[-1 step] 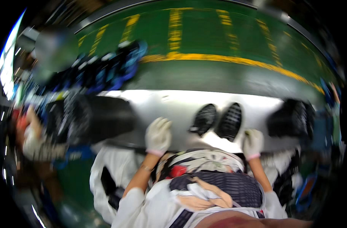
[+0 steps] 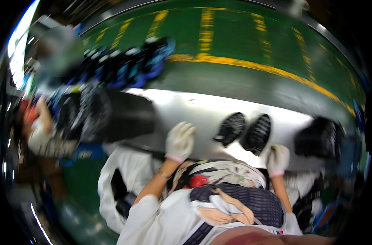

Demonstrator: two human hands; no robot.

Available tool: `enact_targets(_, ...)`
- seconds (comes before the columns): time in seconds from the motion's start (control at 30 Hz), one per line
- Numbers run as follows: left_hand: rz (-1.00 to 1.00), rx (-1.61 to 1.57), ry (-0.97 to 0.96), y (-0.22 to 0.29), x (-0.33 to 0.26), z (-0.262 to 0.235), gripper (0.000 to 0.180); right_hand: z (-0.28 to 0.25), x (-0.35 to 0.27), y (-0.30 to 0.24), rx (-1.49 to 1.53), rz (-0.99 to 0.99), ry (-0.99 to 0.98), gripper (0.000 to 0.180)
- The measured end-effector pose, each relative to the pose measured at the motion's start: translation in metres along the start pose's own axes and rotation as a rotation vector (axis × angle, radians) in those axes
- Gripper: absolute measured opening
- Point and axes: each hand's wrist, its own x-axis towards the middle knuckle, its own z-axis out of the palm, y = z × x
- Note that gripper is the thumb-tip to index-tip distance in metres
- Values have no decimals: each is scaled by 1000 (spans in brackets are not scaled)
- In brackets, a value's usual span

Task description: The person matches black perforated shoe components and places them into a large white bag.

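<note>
A pair of black shoes [image 2: 256, 134] with textured uppers rests side by side on a shiny metal worktop [image 2: 206, 102]. To their left, my white-gloved left hand [image 2: 180, 141] lies at the near edge of the worktop, its fingers stretched out and nothing seen in them. My right hand [image 2: 278, 160], also gloved in white, is just right of the nearer shoe and apart from it. Its fingers are curled in. A small dark greenish spot shows at its fingertips, too blurred to name.
A large black wrapped bundle [image 2: 127, 116] lies at the left of the worktop, a smaller black one [image 2: 318, 138] at the right. Behind the left bundle stands a row of blue and black shoes [image 2: 133, 67]. Another person's arm [image 2: 43, 114] shows at far left. Yellow lines [image 2: 235, 61] mark the green floor.
The whole view has swung, so the worktop, shoes and bundles sit further right in the picture. Both hands keep much the same pose beside the shoes.
</note>
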Motion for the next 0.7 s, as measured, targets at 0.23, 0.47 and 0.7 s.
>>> enact_targets(0.23, 13, -58, 46, -4, -17, -2, 26, 6, -17, 6, -55, 9, -59, 16)
enact_targets(0.47, 13, -68, 90, 1, -16, -2, 23, 11, -17, 12, -74, 18, -79, 17)
enact_targets(0.7, 25, -87, 112, -5, -21, 6, 25, 15, -22, 17, -66, 9, -78, 19)
